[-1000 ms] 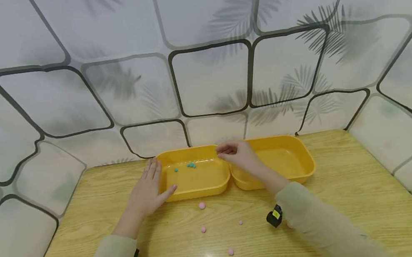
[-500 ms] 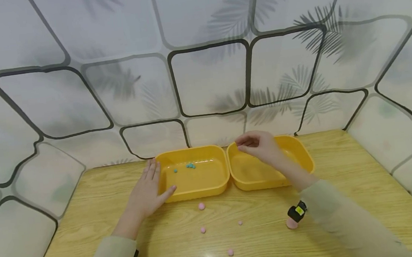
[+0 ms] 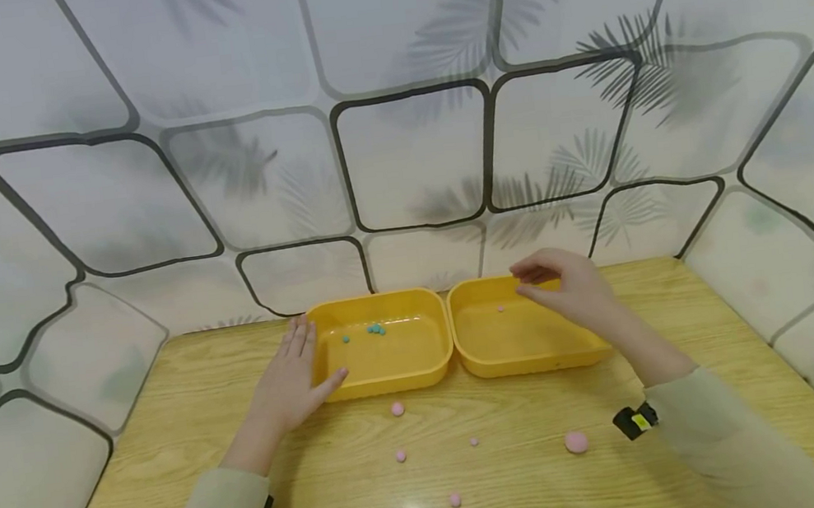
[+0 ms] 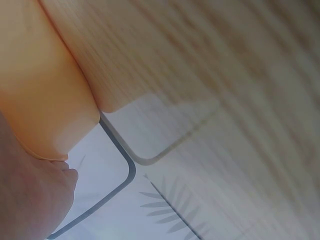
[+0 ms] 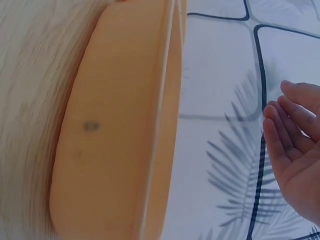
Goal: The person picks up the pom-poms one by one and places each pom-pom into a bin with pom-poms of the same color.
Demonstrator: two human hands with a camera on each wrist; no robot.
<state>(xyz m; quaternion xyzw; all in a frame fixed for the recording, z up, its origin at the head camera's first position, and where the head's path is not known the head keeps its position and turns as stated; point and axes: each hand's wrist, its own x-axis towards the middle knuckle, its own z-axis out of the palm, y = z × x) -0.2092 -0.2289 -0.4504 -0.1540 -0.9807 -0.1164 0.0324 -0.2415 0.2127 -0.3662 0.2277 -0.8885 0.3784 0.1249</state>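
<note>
Fingers of our right hand (image 3: 575, 290) hang loosely curled over the far right corner of the right tray (image 3: 530, 357); the wrist view shows the palm bare, so we hold nothing. One small pink ball (image 3: 500, 309) lies on that tray's floor, near the back. We judge this the moment just after a drop: pink goes right, teal goes left. Our left hand (image 3: 286, 382) lies flat against the outer wall of the left tray (image 3: 390, 376), fingers straight, thumb on the front rim, steadying it; teal balls (image 3: 376, 328) sit inside near the back wall.

Next we would need to come back toward ourselves over the tray's front rim and pinch one of the pink balls (image 3: 397, 409) on the table (image 3: 682, 324). The big pink ball (image 3: 577, 442) lies nearest our right forearm. They are round and may roll at a careless touch, so a light, straight-down pinch seems wise. Room is ample between trays and the near edge; the patterned wall (image 3: 412, 162) closes in right behind the trays.
</note>
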